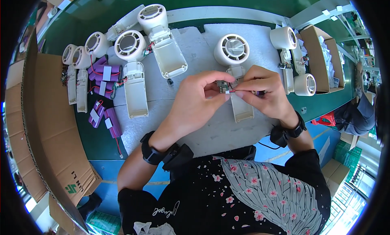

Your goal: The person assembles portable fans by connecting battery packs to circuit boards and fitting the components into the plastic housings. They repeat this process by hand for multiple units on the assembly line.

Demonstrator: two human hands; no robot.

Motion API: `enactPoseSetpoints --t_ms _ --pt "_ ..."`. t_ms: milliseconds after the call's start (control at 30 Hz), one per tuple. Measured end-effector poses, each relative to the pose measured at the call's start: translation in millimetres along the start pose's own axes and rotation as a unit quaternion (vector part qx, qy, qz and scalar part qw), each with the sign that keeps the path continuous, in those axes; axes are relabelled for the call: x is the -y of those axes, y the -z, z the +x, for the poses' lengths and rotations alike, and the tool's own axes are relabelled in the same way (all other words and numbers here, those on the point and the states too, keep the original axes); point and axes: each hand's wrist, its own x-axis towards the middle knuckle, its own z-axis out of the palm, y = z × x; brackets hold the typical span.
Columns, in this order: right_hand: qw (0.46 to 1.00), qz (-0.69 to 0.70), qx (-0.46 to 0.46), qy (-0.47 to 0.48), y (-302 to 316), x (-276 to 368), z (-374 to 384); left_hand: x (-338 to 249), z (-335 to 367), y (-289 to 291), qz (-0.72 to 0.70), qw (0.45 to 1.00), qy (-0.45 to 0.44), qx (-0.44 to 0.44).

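Holding a small circuit board (222, 84) between thumb and forefinger: left hand (196, 100), grip narrow. Right hand (266, 90) meets it from the right, thumb and fingertips pinched on a thin red wire (232, 91) at a small white plug (227, 92). Plug lies against the board's lower edge; whether it is fully seated cannot be told. Board sits between the two sets of fingertips, above an open fan handle (243, 109).

Directly beyond the grip: white fan head (231, 50), round grille facing up, its handle running back beneath the hands. Under all this, a pale foam sheet (191, 131) on a green table (85, 139).

Left of the grip and farther off: several more white fans (136, 90), some handles open with wires showing. Beyond these to the left, purple battery packs (113, 123) with white labels, lying in a loose group; a red lead trails from the nearest one.

Right of the grip: further fans (287, 72), then an open cardboard box (315, 60) holding small white pieces. Black straps (151, 150) circle both wrists.
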Motion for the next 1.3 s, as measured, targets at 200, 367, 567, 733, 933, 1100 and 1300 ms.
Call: enactPoseSetpoints --t_ms 200,367,567,733,933,1100,1300 --pt "0.998 -0.045 0.016 0.038 -0.6 -1.9 2.7 -2.4 0.8 -0.5 -0.047 0.999 0.015 -0.001" --pt "0.998 -0.048 0.009 0.032 -1.4 -0.9 2.5 -4.0 0.9 2.2 -0.051 0.998 0.025 0.011" --pt "0.999 -0.038 0.001 0.005 -0.7 -2.4 -0.3 -3.9 1.6 3.5 -0.044 0.999 0.026 0.016" --pt "0.999 -0.048 0.000 0.001 -0.3 -1.6 -0.7 -4.5 1.4 1.2 -0.033 0.999 0.022 0.001" --pt "0.997 -0.069 -0.019 0.036 -4.1 -3.2 -1.4 -2.5 -0.5 -0.7 -0.027 0.999 -0.001 -0.029" --pt "0.989 -0.108 -0.031 0.094 -3.7 -4.3 -1.4 -5.0 -1.9 -2.5 -0.002 0.999 -0.012 -0.032" --pt "0.991 -0.107 -0.022 0.078 -3.6 -1.4 -3.0 1.5 -0.2 -3.5 0.096 0.987 -0.120 -0.038"
